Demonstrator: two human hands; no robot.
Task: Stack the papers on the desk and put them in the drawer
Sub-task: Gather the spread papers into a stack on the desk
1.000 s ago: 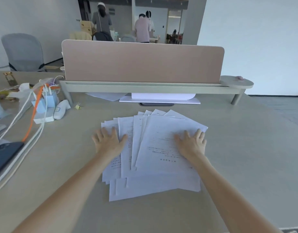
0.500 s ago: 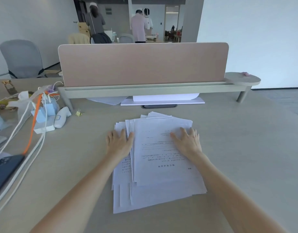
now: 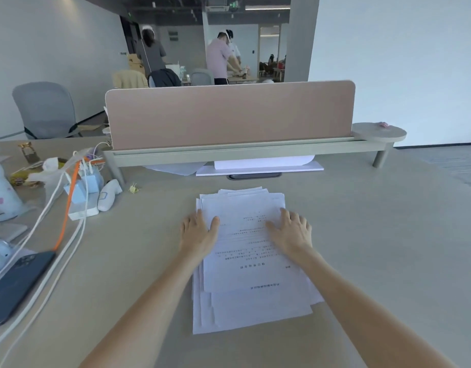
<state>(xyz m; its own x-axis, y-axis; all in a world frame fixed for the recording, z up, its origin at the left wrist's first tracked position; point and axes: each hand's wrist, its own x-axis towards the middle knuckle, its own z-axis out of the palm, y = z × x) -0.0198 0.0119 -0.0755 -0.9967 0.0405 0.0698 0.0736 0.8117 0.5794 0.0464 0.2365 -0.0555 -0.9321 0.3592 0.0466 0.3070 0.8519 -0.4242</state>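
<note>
At centre frame, on the table (image 3: 361, 235), lies the pile of printed papers (image 3: 251, 264), its long axis running from the lower edge of the frame toward the pink divider screen (image 3: 229, 115). Left hand (image 3: 198, 233) rests flat and open on the pile's left margin; right hand (image 3: 291, 232) rests flat and open on its upper right, fingers spread, neither gripping a sheet. Both hands sit at the far half of the pile, equally near; squaring it probably requires pressing inward across the short axis. Sheet edges are uneven at the near end. No drawer is visible; the print is too small to read.
</note>
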